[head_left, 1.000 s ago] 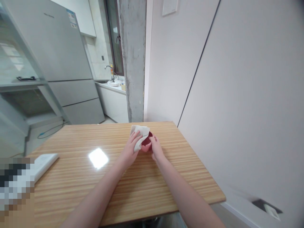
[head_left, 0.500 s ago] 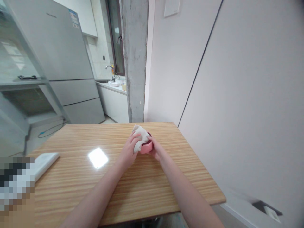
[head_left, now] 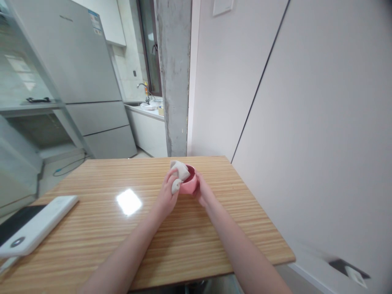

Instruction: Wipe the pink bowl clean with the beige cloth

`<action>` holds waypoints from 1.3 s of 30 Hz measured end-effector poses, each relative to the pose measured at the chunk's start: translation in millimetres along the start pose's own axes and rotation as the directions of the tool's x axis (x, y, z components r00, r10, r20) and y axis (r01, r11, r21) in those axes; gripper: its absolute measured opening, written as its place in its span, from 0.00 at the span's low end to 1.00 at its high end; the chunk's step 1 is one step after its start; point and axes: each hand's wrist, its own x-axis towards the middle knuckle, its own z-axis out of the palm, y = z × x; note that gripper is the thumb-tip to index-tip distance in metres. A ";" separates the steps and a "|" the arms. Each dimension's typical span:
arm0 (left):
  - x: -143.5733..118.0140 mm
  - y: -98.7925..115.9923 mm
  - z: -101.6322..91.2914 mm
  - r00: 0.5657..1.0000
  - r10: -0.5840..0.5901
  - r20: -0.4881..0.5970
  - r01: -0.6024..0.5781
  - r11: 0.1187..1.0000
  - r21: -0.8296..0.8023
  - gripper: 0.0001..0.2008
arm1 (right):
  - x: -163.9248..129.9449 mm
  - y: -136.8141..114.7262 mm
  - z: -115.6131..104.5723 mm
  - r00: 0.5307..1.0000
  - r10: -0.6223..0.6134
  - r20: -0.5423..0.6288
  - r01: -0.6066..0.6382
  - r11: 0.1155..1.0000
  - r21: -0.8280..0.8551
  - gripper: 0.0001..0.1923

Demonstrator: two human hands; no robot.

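Pink bowl [head_left: 188, 185] sits on the wooden table [head_left: 190, 237], toward its far edge, just short of the concrete pillar [head_left: 174, 77]. Right hand [head_left: 200, 190] is wrapped around the bowl's right wall, fingers curled closed on it, bowl tilted slightly so the dark red inside faces the camera. Left hand [head_left: 168, 192] is clenched on a bunched white cloth [head_left: 178, 174]; cloth is pressed over the bowl's left rim and partly into the opening.

Judgement on wiping well: keep the right hand clamped low on the wall so the bowl doesn't skate on the glossy top, push the cloth round the inner curve with the fingertips rather than the palm, rotate the bowl in the right hand instead of re-gripping the cloth. Too much downward push on the rim could tip it.

Pose: both forearms run up from the near table edge and converge at the bowl, wrists roughly straight, left wrist rolled inward over the cloth, right palm facing left.

Further out from the bowl: white flat device [head_left: 36, 224] lies well to the left near the table's left edge; fridge [head_left: 82, 73] stands beyond, left of the pillar
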 end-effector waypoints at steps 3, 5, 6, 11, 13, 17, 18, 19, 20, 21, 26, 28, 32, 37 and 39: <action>0.7 -2.7 -1.4 1.000 -0.030 0.008 0.031 0.998 -0.053 0.09 | 0.4 -6.9 -7.6 0.987 0.155 0.044 -0.155 0.988 0.009 0.21; 0.6 -3.0 -0.1 0.999 -0.039 0.010 0.039 0.997 -0.067 0.10 | 0.8 -7.5 -10.1 0.983 0.174 0.061 -0.174 0.985 0.000 0.20; 0.4 -2.8 1.0 0.999 -0.040 0.008 0.041 0.997 -0.070 0.10 | 1.2 -6.2 -10.3 0.986 0.159 0.056 -0.159 0.987 -0.002 0.19; -1.7 -1.5 7.6 0.999 -0.036 -0.004 0.036 0.999 -0.011 0.14 | 4.2 11.8 -3.1 0.995 -0.043 -0.095 0.048 0.998 0.046 0.20; -1.8 -1.6 8.4 0.999 -0.044 0.019 0.044 0.999 0.021 0.14 | 4.9 17.9 0.1 0.982 -0.142 -0.122 0.151 0.987 0.062 0.22; 0.4 -0.8 2.6 0.998 -0.050 0.035 0.048 0.998 0.050 0.09 | 4.1 14.9 2.2 0.987 -0.120 -0.110 0.125 0.991 0.040 0.25; 1.1 -0.1 0.3 0.998 -0.038 0.045 0.036 0.998 0.051 0.08 | 3.7 11.5 1.9 0.991 -0.072 -0.110 0.077 0.996 0.041 0.23; 1.7 0.5 -1.9 0.998 -0.025 0.058 0.022 0.999 0.049 0.07 | 3.1 7.8 1.4 0.994 -0.023 -0.104 0.028 0.998 0.051 0.21; 2.2 1.1 -3.7 0.998 -0.016 0.064 0.013 0.999 0.041 0.07 | 2.6 4.3 0.9 0.996 0.018 -0.092 -0.011 0.997 0.070 0.19; 2.5 1.4 -4.8 0.998 -0.013 0.064 0.011 0.999 0.032 0.07 | 2.0 1.4 0.3 0.996 0.051 -0.072 -0.044 0.995 0.093 0.17; 0.1 -0.7 1.3 0.998 -0.063 -0.021 0.063 0.998 0.020 0.12 | 2.3 3.9 -0.7 0.994 0.100 -0.042 -0.094 0.989 0.113 0.14; -1.5 -1.8 6.7 0.998 -0.056 0.006 0.056 0.998 0.041 0.14 | 4.9 10.7 -0.2 0.995 -0.007 -0.100 0.019 0.992 0.123 0.14; -1.6 -3.4 13.1 0.997 -0.002 0.079 -0.007 0.993 0.119 0.15 | 9.6 20.9 0.7 0.971 -0.180 -0.157 0.201 0.972 0.126 0.18; 2.1 -5.8 2.9 0.996 0.012 0.090 -0.026 0.987 0.158 0.10 | 6.5 12.3 -2.1 0.997 -0.054 -0.055 0.058 0.996 0.065 0.21; 3.2 -5.0 -3.7 0.994 0.015 0.112 -0.030 0.990 0.136 0.11 | 4.9 3.6 -6.0 0.994 0.109 0.004 -0.109 0.993 0.039 0.20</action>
